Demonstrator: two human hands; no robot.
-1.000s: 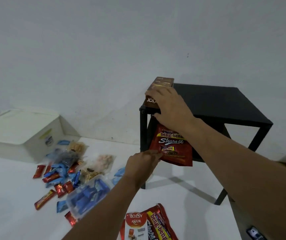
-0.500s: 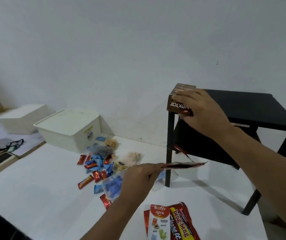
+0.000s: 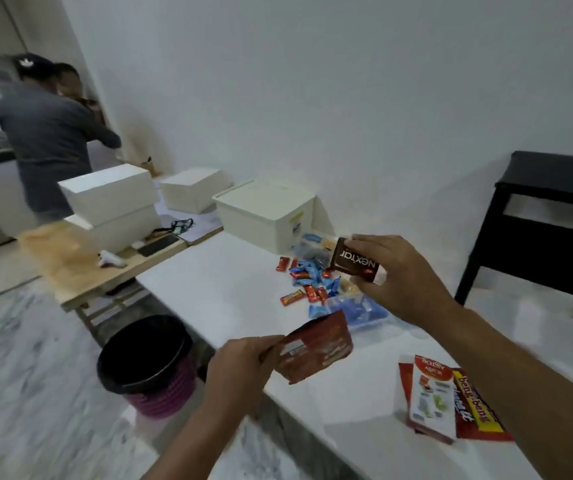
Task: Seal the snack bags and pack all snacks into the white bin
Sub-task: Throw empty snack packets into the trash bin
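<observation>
My right hand (image 3: 401, 278) grips a brown Nextar box (image 3: 353, 262) in the air above a pile of small red and blue wrapped snacks (image 3: 307, 282). My left hand (image 3: 240, 367) pinches a red Beng-Beng bag (image 3: 316, 346) by its left edge, over the white table's near edge. The white bin (image 3: 262, 216), lid on, stands against the wall just behind the pile. A clear bag of blue snacks (image 3: 358, 311) lies under my right wrist. An Astor pack (image 3: 432, 393) and another red Beng-Beng bag (image 3: 475, 407) lie flat at the front right.
A black side table (image 3: 548, 216) stands at the right. A black-lined bin in a pink basket (image 3: 148, 362) sits on the floor left of the white table (image 3: 222, 282). More white boxes (image 3: 112, 206) rest on a wooden table at the left. A person (image 3: 46, 133) stands beyond them.
My right hand lifted the Nextar box off the black table and carried it left over the snack pile. My left hand brought the red bag down and left. The view swung left.
</observation>
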